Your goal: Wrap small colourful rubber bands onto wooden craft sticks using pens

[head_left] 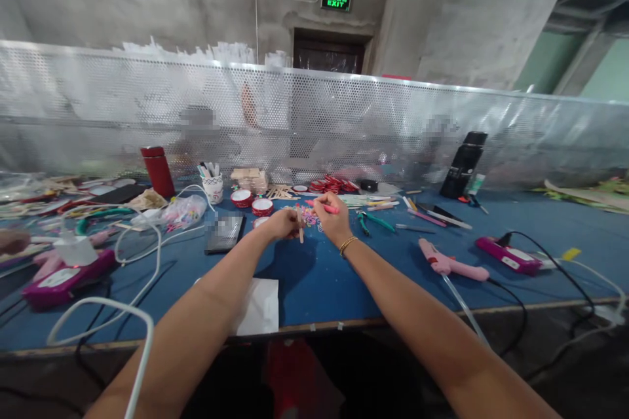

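Wooden stick (301,229) is pinched in left grip (285,225), held roughly upright over the blue bench (314,294), mid-span. Pink pen (330,208) is clasped in right grip (335,217), pointed left toward the stick; tip contact can't be confirmed. Small multicoloured bits (309,215) are heaped between the two hands. Red-and-white round pieces (262,208) are set behind the left one, dark flat device (223,234) left of it. Green-handled pliers (383,221) are laid to the right, pink glue gun (452,264) placed farther right, nearer the front edge.
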Demonstrator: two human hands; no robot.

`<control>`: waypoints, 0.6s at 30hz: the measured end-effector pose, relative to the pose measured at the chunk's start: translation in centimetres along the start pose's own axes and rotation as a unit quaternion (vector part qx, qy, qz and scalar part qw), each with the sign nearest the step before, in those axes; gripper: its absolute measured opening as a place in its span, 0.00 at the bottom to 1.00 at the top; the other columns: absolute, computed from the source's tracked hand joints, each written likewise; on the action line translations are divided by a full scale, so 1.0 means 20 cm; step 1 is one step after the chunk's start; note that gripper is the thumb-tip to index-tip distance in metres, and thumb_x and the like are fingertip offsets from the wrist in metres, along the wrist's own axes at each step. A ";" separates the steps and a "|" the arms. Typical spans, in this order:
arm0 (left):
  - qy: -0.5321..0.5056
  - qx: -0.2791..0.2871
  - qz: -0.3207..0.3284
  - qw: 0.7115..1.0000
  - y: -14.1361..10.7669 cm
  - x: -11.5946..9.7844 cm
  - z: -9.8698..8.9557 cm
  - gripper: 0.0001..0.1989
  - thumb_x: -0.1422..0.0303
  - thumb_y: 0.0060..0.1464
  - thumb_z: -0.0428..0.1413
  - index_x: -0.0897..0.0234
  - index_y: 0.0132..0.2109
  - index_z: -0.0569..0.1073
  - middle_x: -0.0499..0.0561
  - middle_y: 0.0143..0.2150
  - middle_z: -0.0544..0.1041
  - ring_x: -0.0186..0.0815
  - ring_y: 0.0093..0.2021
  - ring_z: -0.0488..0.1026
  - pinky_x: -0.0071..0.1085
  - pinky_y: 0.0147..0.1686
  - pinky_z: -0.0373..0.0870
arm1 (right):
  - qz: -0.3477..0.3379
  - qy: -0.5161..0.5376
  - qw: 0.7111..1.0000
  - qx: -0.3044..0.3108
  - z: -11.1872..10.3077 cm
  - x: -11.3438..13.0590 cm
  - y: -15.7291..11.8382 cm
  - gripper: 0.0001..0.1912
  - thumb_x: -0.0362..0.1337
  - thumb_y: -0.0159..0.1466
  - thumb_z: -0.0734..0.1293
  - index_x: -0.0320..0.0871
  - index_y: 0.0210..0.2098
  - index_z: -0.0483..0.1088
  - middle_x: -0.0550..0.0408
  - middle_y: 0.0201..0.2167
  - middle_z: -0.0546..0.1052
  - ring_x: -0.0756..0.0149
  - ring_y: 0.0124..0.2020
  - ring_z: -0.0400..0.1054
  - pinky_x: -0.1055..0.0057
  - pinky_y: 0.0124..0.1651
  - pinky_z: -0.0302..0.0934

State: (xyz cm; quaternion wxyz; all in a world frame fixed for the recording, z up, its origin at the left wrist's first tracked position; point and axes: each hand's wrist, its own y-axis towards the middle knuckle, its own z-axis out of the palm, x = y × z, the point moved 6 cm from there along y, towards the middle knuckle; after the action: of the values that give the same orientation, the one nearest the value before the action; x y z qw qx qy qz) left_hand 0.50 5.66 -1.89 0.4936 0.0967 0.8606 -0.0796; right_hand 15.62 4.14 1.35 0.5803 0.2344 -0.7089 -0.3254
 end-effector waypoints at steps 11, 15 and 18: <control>-0.030 0.007 -0.028 0.999 0.02 0.03 0.00 0.03 0.75 0.51 0.57 0.68 0.30 0.70 0.47 0.21 0.73 0.28 0.19 0.69 0.22 0.21 0.65 | -0.026 -0.011 1.000 0.010 0.02 0.00 -0.01 0.06 0.37 0.59 0.62 0.43 0.33 0.69 0.57 0.27 0.74 0.68 0.28 0.68 0.72 0.33 0.61; -0.038 0.012 -0.023 0.999 0.04 0.04 0.00 0.04 0.74 0.51 0.57 0.68 0.29 0.69 0.47 0.22 0.74 0.28 0.20 0.69 0.22 0.21 0.64 | -0.032 -0.021 0.999 0.004 0.04 0.01 -0.03 0.05 0.37 0.59 0.62 0.43 0.31 0.68 0.57 0.26 0.73 0.69 0.27 0.66 0.73 0.32 0.60; -0.041 0.012 -0.016 0.999 0.04 0.04 0.00 0.06 0.73 0.49 0.59 0.68 0.29 0.69 0.47 0.22 0.74 0.28 0.20 0.70 0.22 0.21 0.65 | -0.030 -0.037 0.999 0.005 0.05 0.00 -0.04 0.05 0.37 0.58 0.63 0.44 0.28 0.66 0.59 0.24 0.71 0.70 0.25 0.65 0.73 0.31 0.59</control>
State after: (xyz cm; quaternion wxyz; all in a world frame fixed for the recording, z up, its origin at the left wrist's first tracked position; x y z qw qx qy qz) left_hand 0.26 6.42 -2.64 0.5261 0.0851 0.8400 -0.1018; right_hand 14.52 3.72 0.61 0.5419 0.2465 -0.7243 -0.3479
